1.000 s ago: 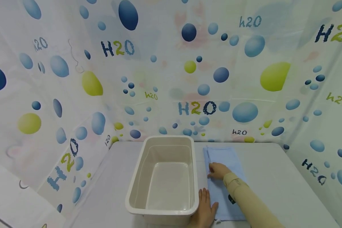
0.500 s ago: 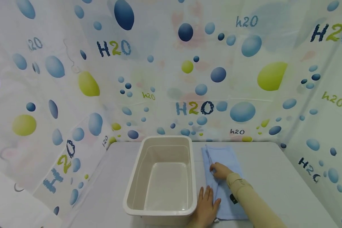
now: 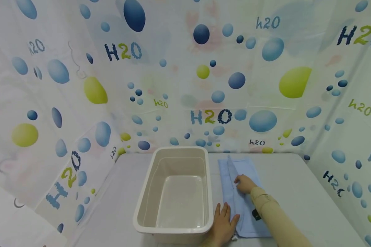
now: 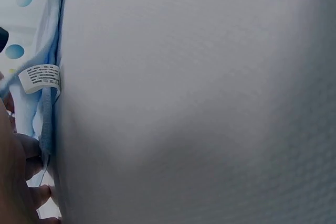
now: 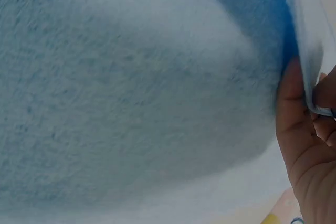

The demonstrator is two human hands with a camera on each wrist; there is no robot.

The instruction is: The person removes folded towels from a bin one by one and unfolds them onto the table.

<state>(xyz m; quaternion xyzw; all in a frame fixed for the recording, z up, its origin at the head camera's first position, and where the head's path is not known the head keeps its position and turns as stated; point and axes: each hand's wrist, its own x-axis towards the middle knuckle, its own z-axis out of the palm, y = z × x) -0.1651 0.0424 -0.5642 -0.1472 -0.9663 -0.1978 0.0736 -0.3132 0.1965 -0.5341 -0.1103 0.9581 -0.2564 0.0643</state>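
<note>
A light blue towel (image 3: 248,168) lies folded lengthwise on the table, with a dark patch (image 3: 256,214) on its near half. Over its left part my right hand (image 3: 246,184) pinches the edge of the upper layer and holds it raised. In the right wrist view that edge runs between thumb and fingers. My left hand (image 3: 224,224) rests, fingers extended, on the table at the towel's near left edge, its fingertips and thumb touching the cloth. A white printed care label (image 4: 41,78) sticks out of the towel's edge in the left wrist view.
A cream plastic basin (image 3: 211,192) stands directly left of the towel, its right wall close against my left hand. The white table (image 3: 300,199) extends to the right. Curtains (image 3: 179,79) printed with bubbles and H2O lettering hang behind and on both sides.
My right hand has moved to the right, pulling the upper layer's left edge with it, so a strip of the lower layer shows. The left hand has come slightly forward along the edge.
</note>
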